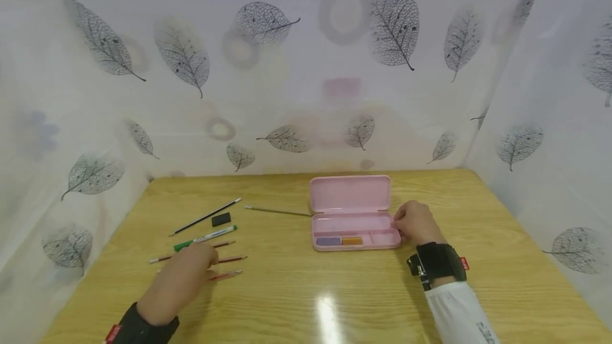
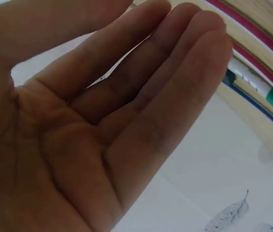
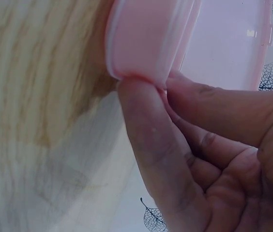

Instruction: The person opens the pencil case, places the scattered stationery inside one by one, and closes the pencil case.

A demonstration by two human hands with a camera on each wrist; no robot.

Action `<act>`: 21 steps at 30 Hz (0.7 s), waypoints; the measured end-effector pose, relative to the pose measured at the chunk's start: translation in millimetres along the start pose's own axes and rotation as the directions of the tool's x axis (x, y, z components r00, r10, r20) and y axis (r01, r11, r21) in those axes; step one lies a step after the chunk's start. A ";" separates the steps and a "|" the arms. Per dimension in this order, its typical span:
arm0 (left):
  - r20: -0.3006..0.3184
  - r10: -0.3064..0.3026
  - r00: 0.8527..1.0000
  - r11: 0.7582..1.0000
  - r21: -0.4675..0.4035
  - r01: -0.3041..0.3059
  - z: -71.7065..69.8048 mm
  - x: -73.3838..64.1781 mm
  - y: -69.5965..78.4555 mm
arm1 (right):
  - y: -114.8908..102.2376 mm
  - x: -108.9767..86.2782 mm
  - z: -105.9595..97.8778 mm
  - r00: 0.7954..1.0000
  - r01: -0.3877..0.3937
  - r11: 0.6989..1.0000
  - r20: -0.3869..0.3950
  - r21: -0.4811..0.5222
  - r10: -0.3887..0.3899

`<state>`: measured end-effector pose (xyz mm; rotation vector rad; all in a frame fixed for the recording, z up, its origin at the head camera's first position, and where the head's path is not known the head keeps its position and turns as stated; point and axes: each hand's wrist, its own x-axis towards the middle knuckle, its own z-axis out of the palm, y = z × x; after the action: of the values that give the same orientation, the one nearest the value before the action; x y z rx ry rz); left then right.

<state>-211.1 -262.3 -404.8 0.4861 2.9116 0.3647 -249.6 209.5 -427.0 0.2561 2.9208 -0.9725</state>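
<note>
My left hand [image 1: 184,277] is over several pencils lying on the left of the table. Its fingers look loosely bent in the left wrist view, with nothing between them. Part of a red pencil [image 1: 224,275] and another pencil [image 1: 231,259] show beside the fingers; the hand hides the rest. A green-and-white pen [image 1: 212,234] lies just beyond. On the right, an open pink pencil case [image 1: 350,222] has its lid tilted back. My right hand [image 1: 417,223] pinches the case's right side wall between thumb and finger. Inside lie a purple-grey block [image 1: 329,241] and an orange block [image 1: 352,241].
Behind the pen are a black eraser [image 1: 221,220] and a dark pencil [image 1: 205,216]. A grey-green pencil [image 1: 277,210] extends to the case's left side. Leaf-patterned sheeting [image 1: 306,68] surrounds the back and sides of the wooden table [image 1: 282,307].
</note>
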 end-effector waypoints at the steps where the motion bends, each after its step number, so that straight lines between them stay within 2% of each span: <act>1: 0.009 0.001 1.000 1.000 0.006 -0.001 1.8 -0.5 0.2 | 0.3 -0.1 -0.2 1.000 0.000 1.000 0.001 0.001 0.000; 7: -0.040 0.034 0.999 0.999 0.015 -0.033 10.3 -1.3 -1.6 | 0.3 0.0 -0.5 1.000 0.006 1.000 -0.001 0.005 -0.006; 14: -0.063 0.030 0.998 1.000 0.004 -0.030 13.4 2.2 -6.7 | -1.5 -2.0 -1.8 1.000 0.007 1.000 -0.005 0.025 -0.007; 21: -0.044 0.019 0.999 1.000 0.007 -0.019 16.3 4.9 -11.7 | -0.4 -1.8 -1.8 1.000 0.001 0.999 -0.006 0.034 -0.001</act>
<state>-215.9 -267.9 -424.0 0.5139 2.9531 0.3734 -247.9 210.1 -425.2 0.2598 2.9120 -1.0244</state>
